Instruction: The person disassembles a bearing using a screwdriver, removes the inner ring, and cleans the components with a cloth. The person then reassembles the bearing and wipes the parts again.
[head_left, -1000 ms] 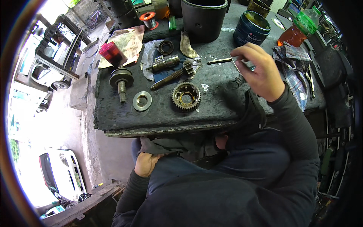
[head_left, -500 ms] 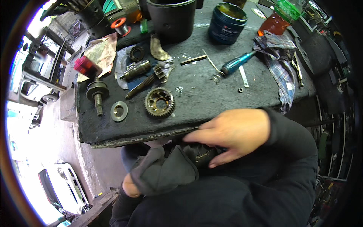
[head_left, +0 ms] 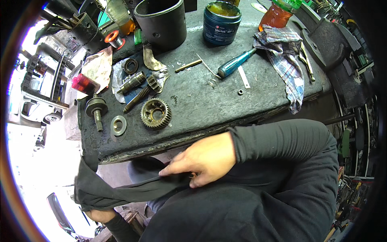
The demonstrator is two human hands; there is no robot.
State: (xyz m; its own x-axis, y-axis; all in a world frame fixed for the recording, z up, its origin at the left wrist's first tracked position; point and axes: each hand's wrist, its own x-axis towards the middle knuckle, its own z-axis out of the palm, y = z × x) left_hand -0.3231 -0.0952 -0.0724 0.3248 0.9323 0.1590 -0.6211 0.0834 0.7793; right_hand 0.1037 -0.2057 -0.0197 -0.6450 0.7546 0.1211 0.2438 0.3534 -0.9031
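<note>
A black cloth [head_left: 133, 191] stretches across my lap, below the bench edge. My left hand [head_left: 100, 215] grips its left end from underneath, with most of its fingers hidden behind the fabric. My right hand [head_left: 205, 159] is closed on the cloth's other end, index finger lying along it and thumb below. A small brownish bit shows between thumb and fingers, too little to name. On the bench, nearest to my hands, lie a toothed gear wheel [head_left: 156, 113] and a flat metal ring [head_left: 118, 126]. Left of them stands a splined shaft with a round flange [head_left: 96, 108].
A pinion shaft [head_left: 142, 94] and a bearing ring [head_left: 131, 66] lie on rags. Further back stand a black bucket [head_left: 161, 24] and an open blue grease tub [head_left: 221, 26]. A blue-handled screwdriver [head_left: 234, 64] and a plaid rag [head_left: 288, 72] lie to the right.
My left hand has moved out to the left, drawing the bunched cloth into a long strip. My right hand has come left and down from above my lap onto the cloth. The view has shifted.
</note>
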